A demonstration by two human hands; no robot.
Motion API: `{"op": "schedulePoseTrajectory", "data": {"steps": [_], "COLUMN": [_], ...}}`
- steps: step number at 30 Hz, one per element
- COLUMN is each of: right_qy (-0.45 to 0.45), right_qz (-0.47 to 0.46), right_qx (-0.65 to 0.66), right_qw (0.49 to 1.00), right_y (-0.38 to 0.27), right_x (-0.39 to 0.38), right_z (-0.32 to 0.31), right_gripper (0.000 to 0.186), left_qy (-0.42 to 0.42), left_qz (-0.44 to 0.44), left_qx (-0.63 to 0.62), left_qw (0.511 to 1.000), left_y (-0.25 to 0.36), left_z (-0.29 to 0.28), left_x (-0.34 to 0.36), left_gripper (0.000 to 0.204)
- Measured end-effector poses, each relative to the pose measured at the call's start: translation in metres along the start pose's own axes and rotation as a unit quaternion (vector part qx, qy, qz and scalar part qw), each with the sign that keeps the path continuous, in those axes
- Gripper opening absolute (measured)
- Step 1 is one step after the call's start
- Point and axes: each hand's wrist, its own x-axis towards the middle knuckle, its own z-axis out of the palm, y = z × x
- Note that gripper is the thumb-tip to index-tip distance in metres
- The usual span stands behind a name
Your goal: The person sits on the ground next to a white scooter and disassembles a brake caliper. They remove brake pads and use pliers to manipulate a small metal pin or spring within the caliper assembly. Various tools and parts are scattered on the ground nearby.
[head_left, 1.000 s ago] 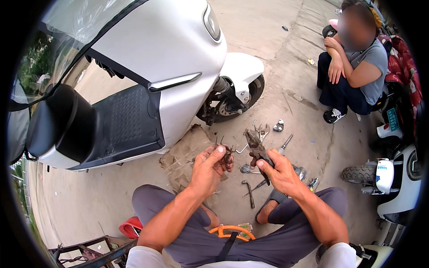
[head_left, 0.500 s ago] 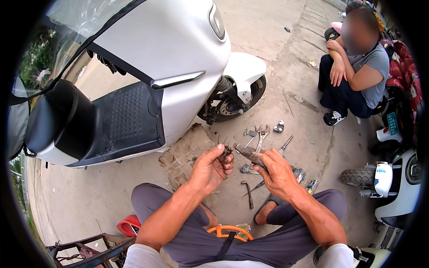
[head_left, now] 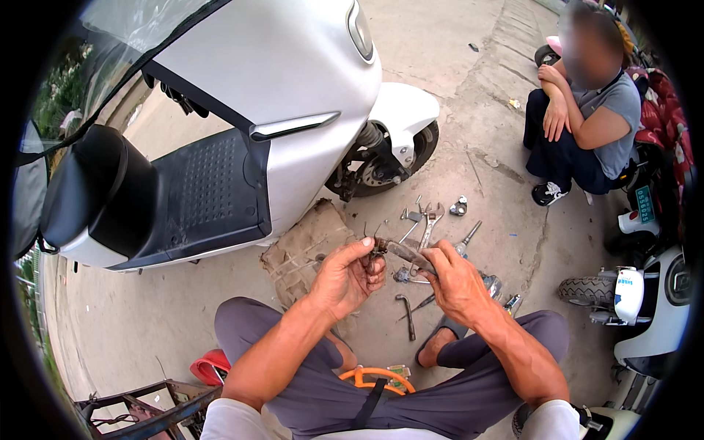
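Observation:
My left hand (head_left: 341, 279) is closed, pinching a small dark, grimy metal part (head_left: 379, 247) with thin prongs sticking up. My right hand (head_left: 460, 284) grips a long, flat, dark metal hand tool (head_left: 408, 254), whose exact kind I cannot make out. The tool's far end meets the small part, or lies just in front of it. Beyond the hands, on the ground, lie an adjustable wrench (head_left: 430, 224) and a small hammer-like tool (head_left: 412, 215). A screwdriver (head_left: 467, 236) and a socket wrench (head_left: 407, 317) lie close by.
A white scooter (head_left: 315, 88) stands ahead on the left, a flat piece of worn cardboard (head_left: 301, 246) beside it. A person (head_left: 587, 117) squats at the far right, near parked scooters (head_left: 664, 286). An orange ring-shaped thing (head_left: 359, 375) is between my legs; a metal frame (head_left: 158, 411) stands lower left.
My right hand has brought the flat tool's end left and slightly down onto or against the small part. My left hand stays nearly in place.

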Motion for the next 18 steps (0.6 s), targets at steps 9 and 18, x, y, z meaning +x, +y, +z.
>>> {"op": "schedulePoseTrajectory", "data": {"steps": [9, 18], "right_qy": [0.004, 0.002], "right_qz": [-0.051, -0.052], "right_qx": [-0.004, -0.068], "right_qw": [0.999, 0.996], "right_y": [0.0070, 0.0098], "right_x": [0.0056, 0.0055], "right_z": [0.0028, 0.0081], "right_gripper": [0.030, 0.033], "left_qy": [-0.016, 0.009], "left_qz": [0.010, 0.025], "left_qx": [0.036, 0.054], "left_qw": [0.999, 0.998], "left_y": [0.0031, 0.0031], "left_z": [0.0005, -0.0006], "left_x": [-0.0026, -0.0037], "left_gripper": [0.031, 0.031]}}
